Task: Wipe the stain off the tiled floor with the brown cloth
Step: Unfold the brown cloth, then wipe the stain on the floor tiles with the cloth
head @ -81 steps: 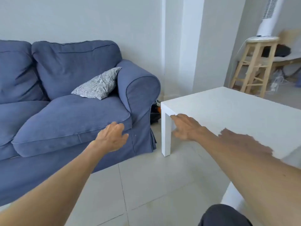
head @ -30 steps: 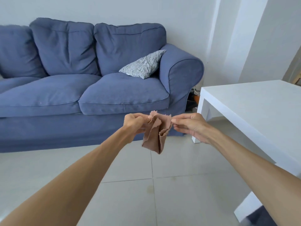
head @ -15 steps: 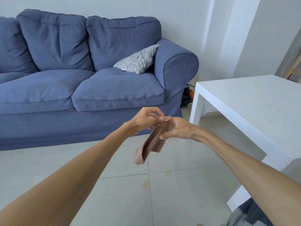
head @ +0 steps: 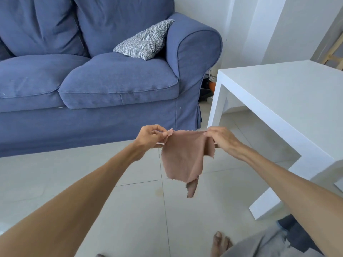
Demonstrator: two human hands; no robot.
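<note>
The brown cloth [head: 182, 156] hangs spread out in the air in front of me, with one loose corner drooping at its lower right. My left hand [head: 151, 135] pinches its upper left corner. My right hand [head: 221, 139] pinches the upper right edge. Below the cloth, a faint yellowish stain [head: 159, 191] marks the pale tiled floor [head: 130, 219], close to where the grout lines cross. The cloth does not touch the floor.
A blue sofa [head: 104, 80] with a striped cushion [head: 144, 42] fills the back left. A white low table [head: 282, 101] stands on the right, its legs on the floor near my arm. My bare foot [head: 220, 243] shows at the bottom edge.
The cloth was bunched and folded between my hands; now my hands have moved apart and it hangs unfolded. The view has tipped down, bringing the floor stain closer.
</note>
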